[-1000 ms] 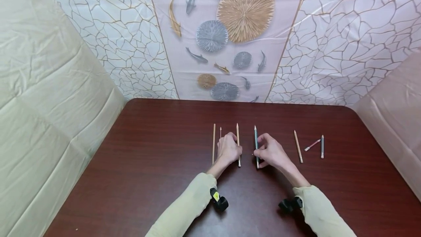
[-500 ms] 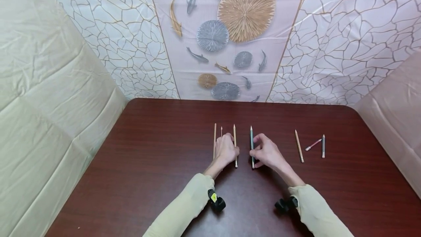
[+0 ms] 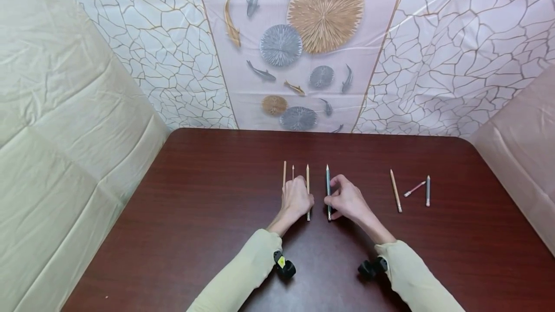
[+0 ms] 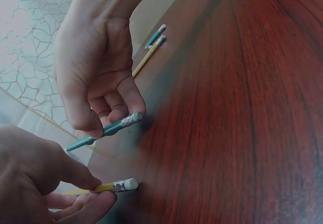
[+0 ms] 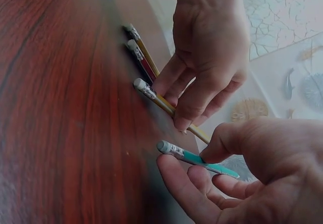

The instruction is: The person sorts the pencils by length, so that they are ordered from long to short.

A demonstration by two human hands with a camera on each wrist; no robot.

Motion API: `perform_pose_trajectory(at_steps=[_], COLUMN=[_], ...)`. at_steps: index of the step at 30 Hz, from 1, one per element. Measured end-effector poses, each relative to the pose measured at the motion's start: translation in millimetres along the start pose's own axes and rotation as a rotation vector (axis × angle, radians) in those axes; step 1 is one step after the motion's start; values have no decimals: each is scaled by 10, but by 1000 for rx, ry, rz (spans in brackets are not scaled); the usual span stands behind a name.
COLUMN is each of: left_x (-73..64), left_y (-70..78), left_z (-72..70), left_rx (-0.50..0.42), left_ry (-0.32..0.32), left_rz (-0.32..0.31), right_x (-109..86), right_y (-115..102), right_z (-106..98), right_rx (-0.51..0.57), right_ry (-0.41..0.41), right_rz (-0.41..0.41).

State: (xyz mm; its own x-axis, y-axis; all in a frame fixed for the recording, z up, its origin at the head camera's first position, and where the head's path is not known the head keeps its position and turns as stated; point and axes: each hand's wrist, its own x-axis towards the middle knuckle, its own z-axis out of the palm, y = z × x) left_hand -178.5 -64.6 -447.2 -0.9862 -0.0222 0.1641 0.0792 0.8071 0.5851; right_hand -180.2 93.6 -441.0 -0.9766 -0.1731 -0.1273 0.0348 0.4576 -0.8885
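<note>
In the head view my left hand (image 3: pixel 297 197) pinches a long yellow pencil (image 3: pixel 308 177), its tip toward the table's far side. Just right of it, my right hand (image 3: pixel 347 200) holds a teal pencil (image 3: pixel 328 177) between thumb and fingers. The two pencils run nearly parallel with a small gap between them. The left wrist view shows the white eraser of the yellow pencil (image 4: pixel 106 187) protruding past my thumb. In the right wrist view the teal pencil (image 5: pixel 194 159) has its eraser end near a fingertip. Left of my left hand lie another long pencil (image 3: pixel 284 172) and a thin red pencil (image 3: pixel 293 171), both partly hidden.
On the right of the dark wooden table (image 3: pixel 195 206) lie a yellow pencil (image 3: pixel 396 191), a short red pencil (image 3: pixel 415 189) tilted sideways, and a short grey-blue pencil (image 3: pixel 428 191). A patterned cloth (image 3: pixel 321 110) hangs behind the far edge.
My right hand has moved left with the teal pencil, closer to the yellow one. The left hand has shifted slightly left with the yellow pencil. The pencils lying on the right stay put.
</note>
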Motion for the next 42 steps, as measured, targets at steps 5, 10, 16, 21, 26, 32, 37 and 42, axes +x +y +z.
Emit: perform_pose_trajectory(at_steps=[5,10,16,21,26,32,37,42], left_x=[2,9,22,17,17,9,18,10], left_y=[1,13,14,3,4,8,-3,-16], left_z=[-13,-17,-2,10,26,18,20,11], left_rx=[11,45,86,92,118,135,134,137], left_ry=[-13,-45,-64,-63,-65,-67,-81,-89], left_rz=[1,0,14,5,51,54,66,62], right_x=[1,3,14,22,24,33,40,47], right_y=[-11,-16,-17,-10,-17,-39,-56,-68], right_z=[32,61,91,112,134,162,177,197], right_rx=[-4,-4,-14,-24,-57,-99,-121,-131], right_ry=[-10,-11,-11,-14,-12,-11,-7,-10], right_rz=[-3,0,0,-6,-6,11,18,29])
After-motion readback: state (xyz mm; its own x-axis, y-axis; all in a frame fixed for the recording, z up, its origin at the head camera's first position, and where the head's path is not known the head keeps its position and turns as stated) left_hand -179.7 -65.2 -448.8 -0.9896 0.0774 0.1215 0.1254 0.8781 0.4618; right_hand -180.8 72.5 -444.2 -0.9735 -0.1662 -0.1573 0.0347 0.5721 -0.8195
